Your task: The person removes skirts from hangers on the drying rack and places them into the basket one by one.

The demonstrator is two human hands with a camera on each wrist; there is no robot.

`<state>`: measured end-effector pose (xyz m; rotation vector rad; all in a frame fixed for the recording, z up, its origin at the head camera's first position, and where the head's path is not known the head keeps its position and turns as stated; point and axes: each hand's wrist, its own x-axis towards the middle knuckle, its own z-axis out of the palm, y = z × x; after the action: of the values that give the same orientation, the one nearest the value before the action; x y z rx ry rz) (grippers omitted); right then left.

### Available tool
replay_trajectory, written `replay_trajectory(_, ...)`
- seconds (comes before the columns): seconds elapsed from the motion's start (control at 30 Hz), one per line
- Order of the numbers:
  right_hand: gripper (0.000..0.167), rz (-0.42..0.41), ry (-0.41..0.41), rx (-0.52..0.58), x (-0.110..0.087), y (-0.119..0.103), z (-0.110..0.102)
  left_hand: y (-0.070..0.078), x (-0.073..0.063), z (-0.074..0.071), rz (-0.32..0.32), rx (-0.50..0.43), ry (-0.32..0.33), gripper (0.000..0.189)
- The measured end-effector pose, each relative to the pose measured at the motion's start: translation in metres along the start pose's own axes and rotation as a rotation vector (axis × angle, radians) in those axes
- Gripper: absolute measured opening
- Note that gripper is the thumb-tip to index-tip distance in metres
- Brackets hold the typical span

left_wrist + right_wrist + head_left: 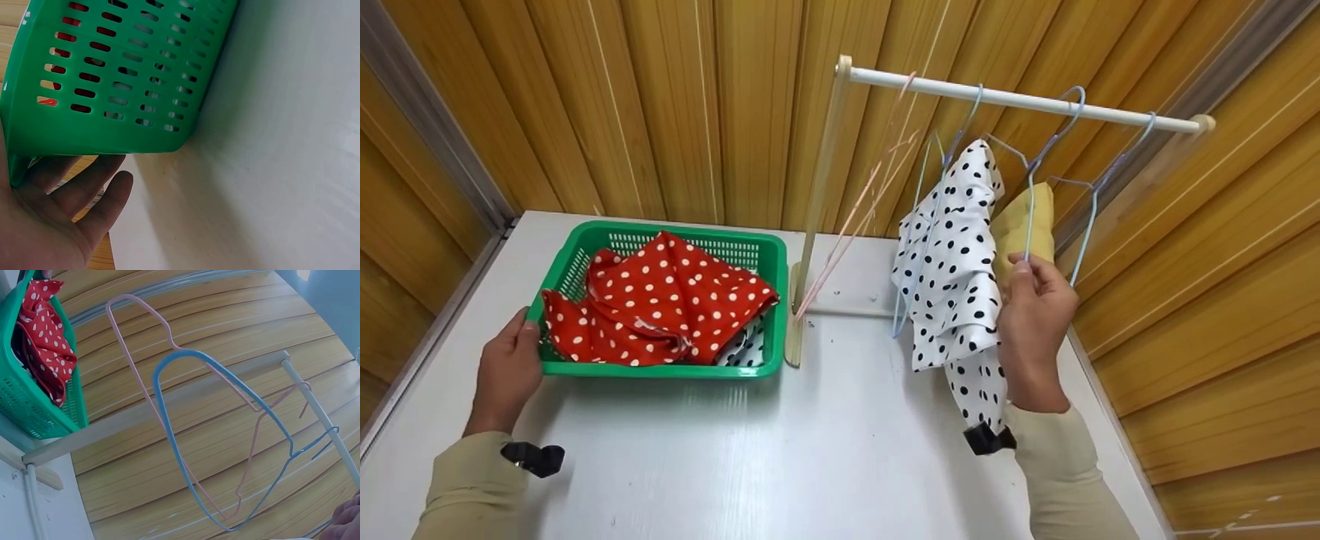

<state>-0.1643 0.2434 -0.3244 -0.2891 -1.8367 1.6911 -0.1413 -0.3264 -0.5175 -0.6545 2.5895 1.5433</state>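
My left hand (510,367) grips the left rim of a green plastic basket (660,370), thumb on top; in the left wrist view its fingers (107,208) lie below the rim. A red cloth with white dots (645,300) is heaped in the basket, over a white dotted cloth (746,346). My right hand (1035,330) pinches the side of a blue wire hanger (1030,202) hooked on the rail. A white cloth with black dots (956,255) hangs from that hanger's other end. Behind the hand, a yellow cloth (1039,221) hangs by the rightmost hanger (1087,225).
The rack's white rail (1005,97) also carries a pink hanger (862,210) and another blue hanger (922,217), both bare. The rack's wooden post (821,172) stands right of the basket. Wood-patterned panels (757,112) enclose the white table (720,465).
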Motion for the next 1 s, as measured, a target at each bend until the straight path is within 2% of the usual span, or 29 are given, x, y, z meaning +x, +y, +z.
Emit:
replay_trajectory(0.4, 0.021, 0.022, -0.039, 0.142, -0.013, -0.011, 0.001, -0.002, -0.002, -0.001, -0.003, -0.007, -0.003, 0.071)
replay_trajectory(0.63, 0.021, 0.051, -0.073, 0.133, -0.02, -0.013, -0.003, 0.001, -0.003, 0.0, -0.011, -0.016, -0.014, 0.071)
replay_trajectory(1.0, 0.022, 0.034, -0.1, 0.153, -0.031, -0.02, -0.009, 0.002, -0.001, 0.0, -0.01, -0.022, -0.015, 0.07)
